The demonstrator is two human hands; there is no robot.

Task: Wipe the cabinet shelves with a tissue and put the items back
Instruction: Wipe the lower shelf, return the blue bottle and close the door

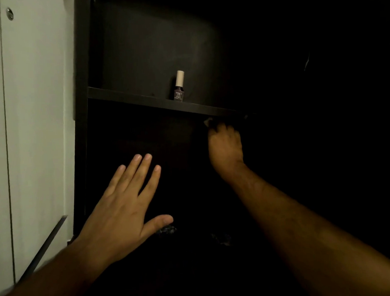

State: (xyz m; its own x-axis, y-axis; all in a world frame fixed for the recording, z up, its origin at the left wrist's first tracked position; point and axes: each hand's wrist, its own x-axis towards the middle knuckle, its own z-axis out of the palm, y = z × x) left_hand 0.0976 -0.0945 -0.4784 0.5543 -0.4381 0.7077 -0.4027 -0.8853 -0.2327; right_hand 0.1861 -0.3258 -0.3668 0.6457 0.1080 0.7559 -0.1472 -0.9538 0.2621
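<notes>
A dark open cabinet fills the view, and its shelf [142, 98] runs across the middle. One small dark bottle [178, 87] with a pale cap stands upright on that shelf. My right hand [225, 144] reaches up just under the shelf's front edge, fingers curled round a small pale tissue [208, 121] of which only a corner shows. My left hand [127, 197] hovers lower left with straight, spread fingers and holds nothing. The compartment below the shelf is too dark to see into.
A white cabinet door [36, 110] with a round lock stands to the left, beside the dark side panel [81, 63]. Faint glints of unclear objects [167, 229] show low in the dark compartment. The right side is black.
</notes>
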